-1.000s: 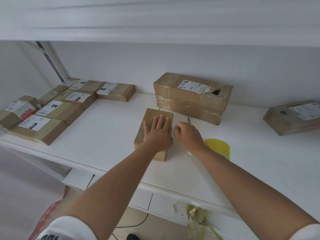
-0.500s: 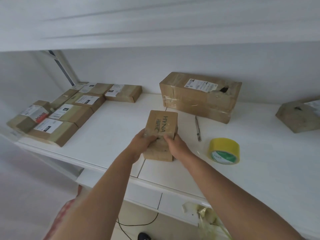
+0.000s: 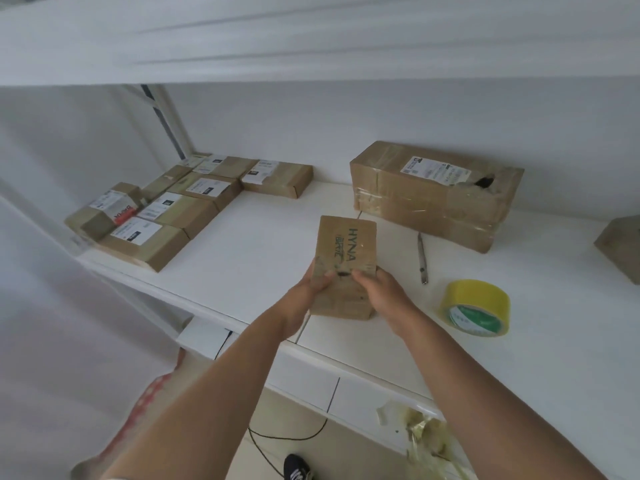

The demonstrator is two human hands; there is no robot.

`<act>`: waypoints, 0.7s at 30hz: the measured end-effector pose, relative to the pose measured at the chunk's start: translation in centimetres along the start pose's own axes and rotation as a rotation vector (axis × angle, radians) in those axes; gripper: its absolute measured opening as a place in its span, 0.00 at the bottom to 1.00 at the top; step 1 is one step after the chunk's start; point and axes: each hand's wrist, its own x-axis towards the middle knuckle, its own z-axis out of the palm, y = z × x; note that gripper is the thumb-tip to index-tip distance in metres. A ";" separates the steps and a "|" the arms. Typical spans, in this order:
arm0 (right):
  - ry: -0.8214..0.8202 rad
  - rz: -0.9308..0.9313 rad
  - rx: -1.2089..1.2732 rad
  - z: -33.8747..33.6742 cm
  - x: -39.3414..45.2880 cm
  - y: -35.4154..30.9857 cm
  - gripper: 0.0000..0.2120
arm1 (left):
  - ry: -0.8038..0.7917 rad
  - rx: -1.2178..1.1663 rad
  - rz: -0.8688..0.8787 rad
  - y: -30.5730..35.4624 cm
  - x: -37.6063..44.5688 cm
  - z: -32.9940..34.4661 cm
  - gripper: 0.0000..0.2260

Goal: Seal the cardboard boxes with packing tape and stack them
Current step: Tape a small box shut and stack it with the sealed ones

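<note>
A small brown cardboard box (image 3: 346,247) printed "HYNA" is tilted up off the white table (image 3: 256,251), its near end held between both hands. My left hand (image 3: 313,285) grips its left side with the thumb on top. My right hand (image 3: 379,289) grips the right side the same way. A yellow roll of packing tape (image 3: 476,306) lies on the table to the right of my right hand. A large taped box (image 3: 433,192) with a shipping label stands behind the small box.
Several labelled flat boxes (image 3: 166,216) lie grouped at the table's left end. A pen-like cutter (image 3: 422,258) lies between the small box and the tape roll. Another box (image 3: 620,247) sits at the right edge. Tape scraps (image 3: 422,431) hang off the table's front edge.
A second ago my left hand lay flat on the box and my right hand was beside it. Both hands now grip the box, which is raised and tilted with its printed face up.
</note>
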 end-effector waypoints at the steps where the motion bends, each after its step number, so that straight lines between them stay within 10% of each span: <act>1: -0.006 -0.007 0.053 -0.3 0.0 0.2 0.12 | 0.009 -0.012 -0.007 -0.3 -0.2 0.3 0.22; 13: -0.175 -0.036 0.815 0.4 -2.0 0.6 0.22 | 0.024 -0.489 0.049 0.7 -1.1 -2.2 0.49; 21: 0.150 -0.165 0.210 12.2 -2.5 -2.9 0.26 | 0.208 -0.237 0.279 -0.2 -2.9 -10.5 0.21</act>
